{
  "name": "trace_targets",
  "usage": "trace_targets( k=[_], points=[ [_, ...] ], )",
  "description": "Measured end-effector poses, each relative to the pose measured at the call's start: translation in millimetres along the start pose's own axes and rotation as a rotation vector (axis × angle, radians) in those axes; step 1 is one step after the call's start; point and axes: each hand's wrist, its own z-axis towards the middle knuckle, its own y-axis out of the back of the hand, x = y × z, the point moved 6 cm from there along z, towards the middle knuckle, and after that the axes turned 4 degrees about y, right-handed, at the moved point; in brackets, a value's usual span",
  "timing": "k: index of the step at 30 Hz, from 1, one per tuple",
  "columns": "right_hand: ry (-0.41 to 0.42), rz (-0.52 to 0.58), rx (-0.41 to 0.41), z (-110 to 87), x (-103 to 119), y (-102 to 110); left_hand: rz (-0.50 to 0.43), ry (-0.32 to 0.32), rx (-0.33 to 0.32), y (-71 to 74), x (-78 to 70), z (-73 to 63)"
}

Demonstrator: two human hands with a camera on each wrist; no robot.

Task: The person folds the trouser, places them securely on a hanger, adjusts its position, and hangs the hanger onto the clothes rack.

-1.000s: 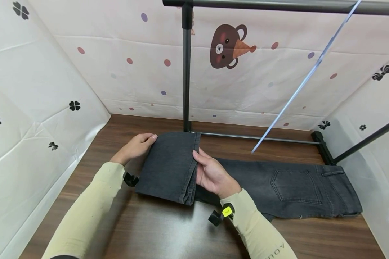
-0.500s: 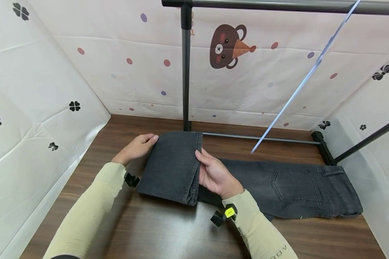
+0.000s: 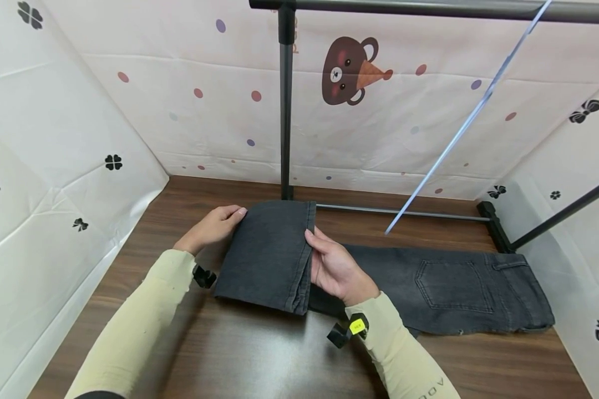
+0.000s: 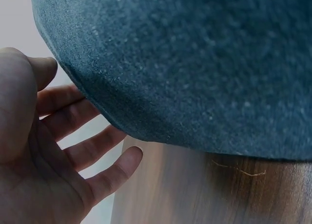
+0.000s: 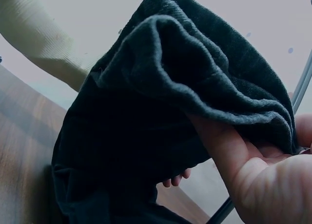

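Dark grey jeans (image 3: 454,288) lie lengthwise on the wooden surface, back pocket up and waist at the right. Their leg end is folded back over to the left, and that folded part is lifted a little. At the fold's upper left edge my left hand (image 3: 212,228) pinches the denim; in the left wrist view its thumb is at the edge, with the other fingers partly behind the cloth. My right hand (image 3: 336,271) grips the leg hems (image 5: 195,97), thumb on top and fingers underneath. The hem layers hang slightly open in the right wrist view.
Behind the jeans stands a dark metal rack with an upright post (image 3: 286,111), a top bar (image 3: 404,10) and a low rail (image 3: 379,211). A pale blue strip (image 3: 459,133) slants down from the top bar. Printed sheets (image 3: 204,122) enclose the back and sides.
Both hands and the folded leg part have shifted slightly to the right, the right hand a little more. Their hold on the denim looks the same.
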Motion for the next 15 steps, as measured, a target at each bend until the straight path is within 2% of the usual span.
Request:
trace_targets(
  k=[15],
  points=[
    [0.014,0.037,0.025,-4.5,4.1,1.3,-0.013,-0.002,0.003,-4.0,-5.9,-1.8]
  ],
)
